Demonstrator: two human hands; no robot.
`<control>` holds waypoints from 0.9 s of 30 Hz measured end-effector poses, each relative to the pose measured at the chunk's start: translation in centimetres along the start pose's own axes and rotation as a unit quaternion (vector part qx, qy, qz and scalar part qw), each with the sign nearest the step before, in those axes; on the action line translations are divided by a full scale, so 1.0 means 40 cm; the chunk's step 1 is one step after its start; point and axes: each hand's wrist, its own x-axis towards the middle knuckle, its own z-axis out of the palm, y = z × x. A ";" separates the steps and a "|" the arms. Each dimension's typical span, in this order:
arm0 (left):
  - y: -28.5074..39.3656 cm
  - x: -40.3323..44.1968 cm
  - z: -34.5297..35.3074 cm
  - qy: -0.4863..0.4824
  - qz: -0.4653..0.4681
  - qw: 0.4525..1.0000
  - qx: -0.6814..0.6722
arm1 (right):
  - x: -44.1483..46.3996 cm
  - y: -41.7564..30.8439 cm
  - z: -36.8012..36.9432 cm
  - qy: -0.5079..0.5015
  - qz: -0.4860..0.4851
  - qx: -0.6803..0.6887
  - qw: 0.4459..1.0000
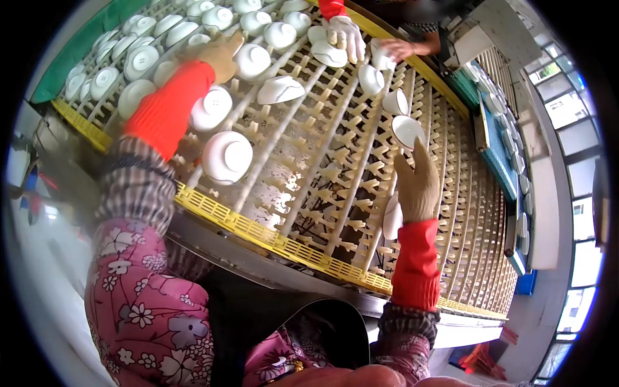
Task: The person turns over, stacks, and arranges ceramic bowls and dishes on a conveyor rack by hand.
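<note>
My left hand, in a tan glove, reaches among upside-down white bowls at the upper left. Its fingers look apart, close to a white bowl; their undersides are hidden. A tan glove also covers my right hand, which grips the near rim of a tilted white bowl between thumb and fingers. Beside that wrist another white bowl stands on edge, partly hidden by the sleeve. Two bowls lie below my left forearm: one bowl and a nearer bowl, both showing their foot rings.
The pegged conveyor rack has a yellow slotted edge on my side. Across it, a co-worker's gloved hand touches a bowl, and another person's bare hand holds one. Bowls line a blue-green belt at the right.
</note>
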 end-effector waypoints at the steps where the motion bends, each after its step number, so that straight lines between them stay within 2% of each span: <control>1: 0.049 -0.035 -0.056 -0.057 0.020 0.998 -0.017 | 0.030 -0.004 -0.004 0.005 -0.036 -0.080 0.996; 3: 0.167 -0.088 -0.222 -0.170 0.059 0.983 -0.045 | 0.092 0.070 0.035 0.052 -0.161 -0.138 0.976; 5: 0.233 -0.161 -0.278 -0.262 0.079 0.942 -0.194 | 0.145 0.156 0.096 0.056 -0.158 -0.192 0.967; 7: 0.287 -0.248 -0.290 -0.234 0.130 0.937 -0.224 | 0.170 0.169 0.107 -0.035 -0.057 -0.203 0.977; 9: 0.308 -0.313 -0.307 -0.204 0.190 0.945 -0.170 | 0.178 0.157 0.113 -0.065 0.009 -0.186 0.980; 10: 0.306 -0.327 -0.309 -0.185 0.217 0.948 -0.141 | 0.166 0.148 0.107 -0.046 0.026 -0.163 0.985; 11: 0.292 -0.323 -0.282 -0.174 0.191 0.948 -0.188 | 0.151 0.134 0.102 -0.030 0.043 -0.140 0.989; 12: 0.274 -0.307 -0.236 -0.165 0.166 0.943 -0.237 | 0.140 0.124 0.090 -0.042 0.099 -0.098 0.989; 13: 0.289 -0.284 -0.250 -0.168 0.131 0.948 -0.236 | 0.140 0.154 0.103 -0.043 0.133 0.036 0.990; 15: 0.319 -0.237 -0.277 -0.173 0.062 0.955 -0.235 | 0.142 0.252 0.130 -0.043 0.195 0.295 0.934; 16: 0.344 -0.208 -0.291 -0.176 0.035 0.955 -0.236 | 0.121 0.212 0.121 -0.037 0.035 0.218 0.975; 17: 0.360 -0.183 -0.274 -0.163 0.023 0.956 -0.244 | 0.100 0.167 0.111 0.006 -0.140 0.108 0.984; 18: 0.375 -0.157 -0.256 -0.151 0.011 0.956 -0.253 | 0.079 0.119 0.100 0.076 -0.282 0.016 0.956; 20: 0.398 -0.107 -0.106 -0.094 0.018 0.954 -0.283 | 0.072 0.016 0.104 -0.058 -0.236 0.098 0.965; 22: 0.360 -0.033 0.047 -0.110 0.048 0.965 -0.234 | 0.066 0.009 0.118 -0.157 -0.144 0.228 0.950; 23: 0.349 -0.040 0.032 -0.104 0.071 0.968 -0.218 | 0.037 0.029 0.116 -0.190 -0.071 0.303 0.931; 25: 0.329 -0.058 -0.004 -0.090 0.116 0.972 -0.186 | -0.021 0.076 0.076 -0.183 -0.085 0.269 0.942; 26: 0.337 -0.117 -0.084 -0.099 0.097 0.972 -0.193 | -0.053 0.123 0.025 -0.144 -0.168 0.157 0.963; 27: 0.352 -0.179 -0.163 -0.110 0.079 0.971 -0.199 | -0.096 0.135 -0.016 -0.122 -0.111 0.152 0.975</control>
